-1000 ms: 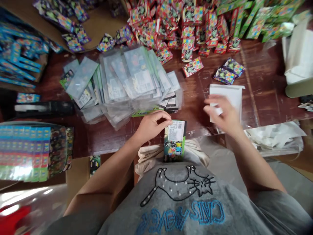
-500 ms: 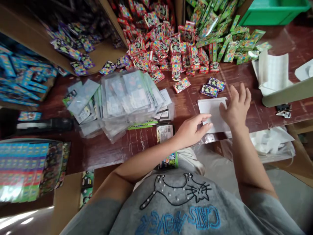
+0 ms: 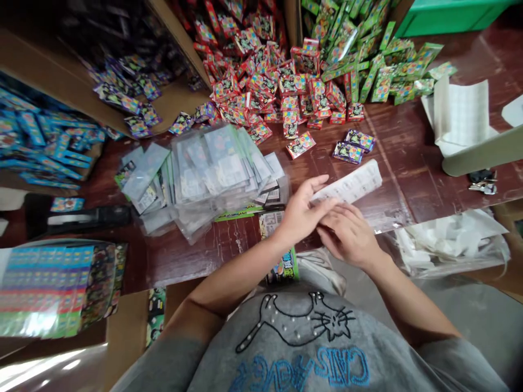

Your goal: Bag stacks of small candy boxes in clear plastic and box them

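A white paper sheet (image 3: 353, 182) with rows of faint print is tilted up off the table, seen as a narrow strip. My left hand (image 3: 303, 211) pinches its left end between thumb and fingers. Close against the left thumb, my right hand (image 3: 350, 233) has its fingers bent together at the sheet's lower edge; their tips are partly hidden. Two small purple packets (image 3: 353, 146) lie just beyond the sheet, and a single red packet (image 3: 301, 145) is to their left.
Clear plastic sleeves (image 3: 212, 169) with cards are piled left of my hands. Heaps of red (image 3: 261, 81), green (image 3: 382, 76), purple (image 3: 131, 98) and blue packets (image 3: 53, 141) lie at the back and left. Keys (image 3: 483, 185) and a bag of paper scraps (image 3: 453, 239) are at the right.
The sheet lay flat on the table and is now lifted and tilted in my left hand. My right hand has come down and left, from spread fingers to closed beside my left hand.
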{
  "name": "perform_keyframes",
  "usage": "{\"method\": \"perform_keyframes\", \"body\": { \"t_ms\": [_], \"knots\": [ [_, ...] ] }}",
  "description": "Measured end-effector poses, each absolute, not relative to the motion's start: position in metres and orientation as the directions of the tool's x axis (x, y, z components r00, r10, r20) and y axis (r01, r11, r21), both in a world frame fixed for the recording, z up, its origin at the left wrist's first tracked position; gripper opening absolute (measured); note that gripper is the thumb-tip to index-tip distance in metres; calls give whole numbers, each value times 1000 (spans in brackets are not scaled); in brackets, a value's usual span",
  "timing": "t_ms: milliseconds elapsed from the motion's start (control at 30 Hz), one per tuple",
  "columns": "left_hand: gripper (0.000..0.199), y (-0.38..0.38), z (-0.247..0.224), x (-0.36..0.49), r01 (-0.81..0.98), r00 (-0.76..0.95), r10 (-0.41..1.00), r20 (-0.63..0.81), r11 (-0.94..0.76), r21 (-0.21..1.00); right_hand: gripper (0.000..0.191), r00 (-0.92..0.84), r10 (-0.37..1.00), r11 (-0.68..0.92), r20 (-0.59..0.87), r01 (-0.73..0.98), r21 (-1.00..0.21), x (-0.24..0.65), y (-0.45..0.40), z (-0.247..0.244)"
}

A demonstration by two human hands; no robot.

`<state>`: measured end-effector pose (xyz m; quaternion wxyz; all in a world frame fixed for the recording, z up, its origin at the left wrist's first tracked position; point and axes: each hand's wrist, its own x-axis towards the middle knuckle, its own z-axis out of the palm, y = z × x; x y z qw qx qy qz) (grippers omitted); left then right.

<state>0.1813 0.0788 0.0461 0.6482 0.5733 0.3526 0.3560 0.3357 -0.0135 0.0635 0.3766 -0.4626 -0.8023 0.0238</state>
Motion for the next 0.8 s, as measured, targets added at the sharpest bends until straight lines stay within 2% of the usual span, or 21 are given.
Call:
{"method": "perform_keyframes", "body": {
  "t_ms": [33, 100, 200, 233, 300, 333, 400, 533, 600, 700, 733, 800],
  "knots": [
    [43, 84, 49, 174, -16, 500, 864, -57, 75, 997, 31, -283, 752, 596, 595, 678, -431, 343, -13, 73],
    [29, 95, 57, 159, 70, 531, 844, -67, 34, 997, 34, -173, 772, 547, 611, 670, -502, 364, -9, 91],
    [25, 105, 71, 145, 149, 595, 802, -50, -49, 988, 54, -56, 881, 373, 470, 695, -615, 396, 4, 108],
    [25, 106, 75, 143, 156, 603, 797, -39, -69, 985, 53, -66, 926, 320, 372, 660, -680, 403, 8, 109],
    [24, 108, 80, 142, 157, 599, 800, -29, -82, 984, 34, -68, 977, 205, 200, 532, -821, 408, 15, 106],
    [24, 108, 80, 143, 150, 591, 806, -28, -75, 986, 26, -40, 989, 143, 140, 459, -877, 407, 16, 102],
    [22, 108, 76, 145, 125, 579, 815, -28, -54, 991, 24, 47, 997, 40, 57, 305, -951, 402, 14, 94],
    [23, 112, 59, 150, 162, 605, 795, -45, -68, 984, 31, 183, 980, -97, -80, 87, -991, 389, 3, 74],
    [35, 120, 51, 153, 248, 607, 793, -49, -131, 960, 35, 251, 960, -142, -124, 55, -988, 388, 0, 61],
    [54, 133, 45, 162, 375, 599, 800, -43, -232, 897, 38, 325, 937, -178, -129, 124, -976, 393, 3, 38],
    [51, 136, 45, 165, 397, 596, 803, -17, -276, 875, 38, 338, 934, -183, -116, 174, -968, 396, 6, 31],
    [31, 136, 46, 172, 424, 576, 812, 93, -394, 816, 38, 349, 934, -187, -78, 290, -939, 403, 11, 17]
  ]
}}
